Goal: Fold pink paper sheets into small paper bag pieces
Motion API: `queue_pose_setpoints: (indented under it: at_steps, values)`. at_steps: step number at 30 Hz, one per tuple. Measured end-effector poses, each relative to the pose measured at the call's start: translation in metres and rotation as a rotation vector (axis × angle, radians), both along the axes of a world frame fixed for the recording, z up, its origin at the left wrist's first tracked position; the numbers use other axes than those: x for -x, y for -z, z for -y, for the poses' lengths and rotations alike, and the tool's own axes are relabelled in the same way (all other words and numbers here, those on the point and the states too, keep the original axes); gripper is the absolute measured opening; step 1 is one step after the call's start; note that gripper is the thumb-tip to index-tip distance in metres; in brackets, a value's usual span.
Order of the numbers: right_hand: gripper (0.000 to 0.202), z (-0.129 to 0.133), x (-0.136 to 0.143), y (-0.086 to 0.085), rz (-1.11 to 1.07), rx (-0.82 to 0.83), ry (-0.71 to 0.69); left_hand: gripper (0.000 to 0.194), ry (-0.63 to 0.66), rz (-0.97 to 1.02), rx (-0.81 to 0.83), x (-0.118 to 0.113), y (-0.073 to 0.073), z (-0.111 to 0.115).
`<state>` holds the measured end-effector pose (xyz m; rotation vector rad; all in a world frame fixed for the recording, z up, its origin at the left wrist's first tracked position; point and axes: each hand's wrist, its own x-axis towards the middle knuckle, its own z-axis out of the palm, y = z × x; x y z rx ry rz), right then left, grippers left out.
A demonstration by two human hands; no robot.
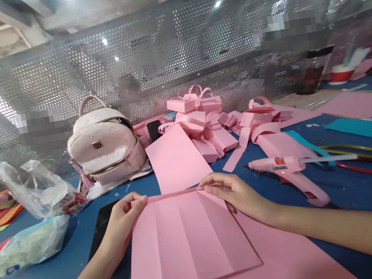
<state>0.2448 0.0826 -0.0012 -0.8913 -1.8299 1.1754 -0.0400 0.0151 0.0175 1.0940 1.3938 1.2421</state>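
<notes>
Between my two hands is a pink paper sheet [189, 243] with several creases running along it. My left hand [126, 218] pinches its far left corner between thumb and fingers. At the far right corner my right hand [234, 195] grips the same edge, where a narrow strip looks folded over. A larger pink sheet [284, 256] lies flat on the blue table under the creased one. Beyond my hands, another pink sheet [180, 157] leans against a pile of folded pink paper pieces [201, 122].
A pink glue gun [291, 169] lies right of my right hand. A dark flat object [102, 225] rests by my left wrist. A pale backpack [101, 144] stands behind, with plastic bags [32, 244] at left. A perforated metal panel [157, 54] borders the table.
</notes>
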Motion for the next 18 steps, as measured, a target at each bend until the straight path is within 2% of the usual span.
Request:
queue_pose_setpoints:
  at_steps: [8, 18]
  values:
    - [0.037, -0.0034, 0.0008, 0.0033, -0.018, 0.066, 0.041, 0.047, -0.007, 0.045, -0.008, 0.0002, 0.0039, -0.003]
    - [0.045, -0.0014, 0.0001, -0.0036, -0.047, 0.184, 0.056, 0.05, 0.014, 0.13, -0.004, 0.0015, 0.0079, -0.0053]
